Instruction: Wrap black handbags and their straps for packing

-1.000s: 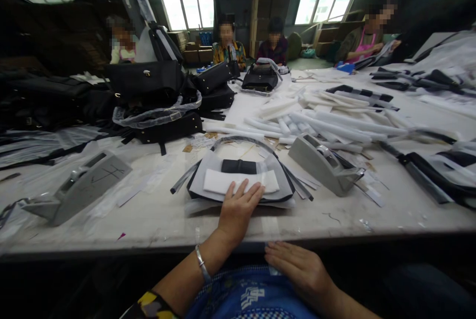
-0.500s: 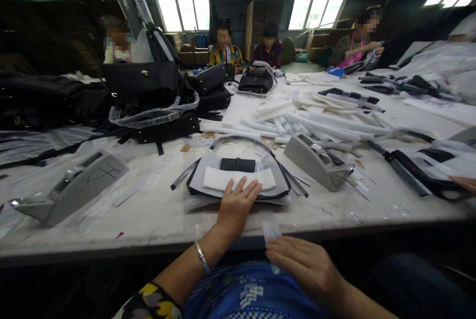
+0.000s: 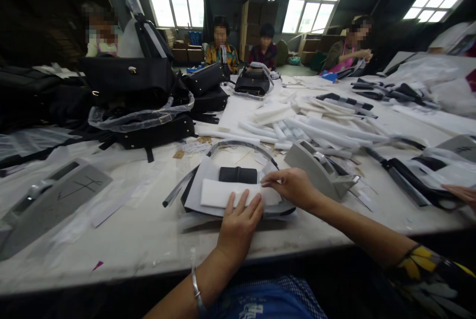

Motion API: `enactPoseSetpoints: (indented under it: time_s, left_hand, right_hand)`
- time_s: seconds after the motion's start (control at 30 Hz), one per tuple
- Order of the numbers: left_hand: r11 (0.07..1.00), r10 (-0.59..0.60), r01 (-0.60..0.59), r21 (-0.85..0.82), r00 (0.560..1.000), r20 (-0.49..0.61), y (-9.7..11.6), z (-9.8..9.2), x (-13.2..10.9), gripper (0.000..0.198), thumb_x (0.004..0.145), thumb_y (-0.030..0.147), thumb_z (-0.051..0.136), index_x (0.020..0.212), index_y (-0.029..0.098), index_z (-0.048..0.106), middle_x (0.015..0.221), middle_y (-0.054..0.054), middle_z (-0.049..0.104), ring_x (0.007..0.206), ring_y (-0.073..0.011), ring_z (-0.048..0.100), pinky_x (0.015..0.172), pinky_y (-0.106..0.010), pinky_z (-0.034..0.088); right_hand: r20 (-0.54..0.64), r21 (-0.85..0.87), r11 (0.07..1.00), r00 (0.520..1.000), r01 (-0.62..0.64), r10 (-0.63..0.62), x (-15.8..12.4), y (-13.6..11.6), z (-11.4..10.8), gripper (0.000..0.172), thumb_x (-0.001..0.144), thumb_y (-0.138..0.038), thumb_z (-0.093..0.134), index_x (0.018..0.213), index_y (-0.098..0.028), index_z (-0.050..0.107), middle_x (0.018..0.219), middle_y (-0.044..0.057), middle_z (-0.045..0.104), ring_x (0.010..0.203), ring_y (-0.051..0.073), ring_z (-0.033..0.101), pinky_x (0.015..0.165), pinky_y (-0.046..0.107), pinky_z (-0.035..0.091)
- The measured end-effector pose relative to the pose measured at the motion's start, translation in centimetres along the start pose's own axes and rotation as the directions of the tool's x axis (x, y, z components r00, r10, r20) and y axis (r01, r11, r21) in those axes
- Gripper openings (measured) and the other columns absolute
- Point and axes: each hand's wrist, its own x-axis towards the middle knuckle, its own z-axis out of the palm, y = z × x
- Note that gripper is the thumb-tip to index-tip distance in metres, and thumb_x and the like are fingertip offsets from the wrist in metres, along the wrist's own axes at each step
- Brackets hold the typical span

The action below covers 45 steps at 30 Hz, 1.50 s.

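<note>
A black handbag (image 3: pixel 290 213) lies flat before me, its curved handle (image 3: pixel 243 143) wrapped and pointing away. White sheeting (image 3: pixel 194 185) covers most of the bag. On that rest a small black folded piece (image 3: pixel 238 175) and, nearer me, a white foam strip (image 3: pixel 215 193). My left hand (image 3: pixel 240 222) lies with fingers spread on the strip's front, pressing it down. My right hand (image 3: pixel 292 186) pinches at clear plastic film (image 3: pixel 268 169) beside the black piece's right end. What exactly lies between its fingertips is partly hidden.
Grey tape dispensers stand left (image 3: pixel 55 200) and right (image 3: pixel 320 168) of the bag. Behind are piled white foam strips (image 3: pixel 297 121) and stacked black bags (image 3: pixel 126 81). Several co-workers sit across the table; another person's hand (image 3: pixel 461 192) reaches in at the right.
My right hand has risen from the table's front edge to the right end of the foam strip. My left hand stays on the strip. The view has shifted slightly.
</note>
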Motion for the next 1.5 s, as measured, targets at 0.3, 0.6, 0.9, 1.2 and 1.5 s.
enactPoseSetpoints:
  time_s: [0.3,0.6,0.9,1.2,1.5]
  left_hand:
    - [0.998,-0.033,0.030,-0.064,0.998,-0.044,0.0,-0.1,0.3,0.036,0.104,0.028,0.034,0.126,0.027,0.063,0.132,0.003,0.066,0.129,-0.0221,0.055,0.114,-0.048,0.039]
    - [0.996,-0.068,0.064,-0.061,0.996,-0.065,0.1,0.2,0.3,0.040,0.105,0.031,0.030,0.136,0.030,0.056,0.136,0.004,0.063,0.132,-0.0172,0.053,0.122,-0.043,0.026]
    - [0.999,0.030,-0.032,0.014,0.991,0.131,-0.2,-0.5,0.9,0.037,0.102,0.026,0.041,0.134,0.033,0.057,0.140,0.004,0.060,0.130,-0.0239,0.055,0.108,-0.050,0.046]
    - [0.994,0.076,-0.090,0.057,0.974,0.214,-0.4,-0.8,1.1,0.053,0.093,0.004,0.040,0.140,0.027,0.052,0.144,0.001,0.056,0.131,-0.0267,0.054,0.107,-0.054,0.047]
    - [0.989,0.109,-0.128,0.081,0.974,0.199,-0.9,-0.8,0.9,0.068,0.085,-0.005,0.036,0.143,0.029,0.048,0.148,0.006,0.050,0.131,-0.0258,0.054,0.105,-0.052,0.049]
  right_hand:
    - [0.141,0.056,0.995,0.988,-0.078,0.069,1.0,2.1,2.5,0.009,0.080,-0.026,0.075,0.081,-0.021,0.067,0.079,0.000,0.066,0.073,0.015,0.059,0.067,0.025,0.041]
    - [0.167,0.125,0.984,0.980,-0.125,0.104,2.0,3.0,3.7,0.016,0.086,-0.024,0.069,0.098,-0.023,0.058,0.077,-0.004,0.064,0.066,0.012,0.056,0.061,0.023,0.037]
    - [0.118,0.127,0.989,0.991,-0.075,0.060,2.5,2.3,3.6,0.010,0.084,-0.014,0.069,0.089,-0.019,0.063,0.080,-0.001,0.064,0.070,0.013,0.056,0.066,0.023,0.039]
    - [-0.230,0.147,0.972,0.949,-0.185,0.215,-1.8,7.0,-4.2,0.018,0.093,-0.033,0.058,0.098,-0.021,0.070,0.091,0.004,0.073,0.080,0.019,0.066,0.076,0.029,0.050]
    - [0.043,0.339,0.721,0.776,-0.604,0.630,-4.4,15.1,-10.5,0.029,0.088,-0.043,0.065,0.086,-0.016,0.072,0.084,0.010,0.076,0.068,0.020,0.072,0.064,0.030,0.058]
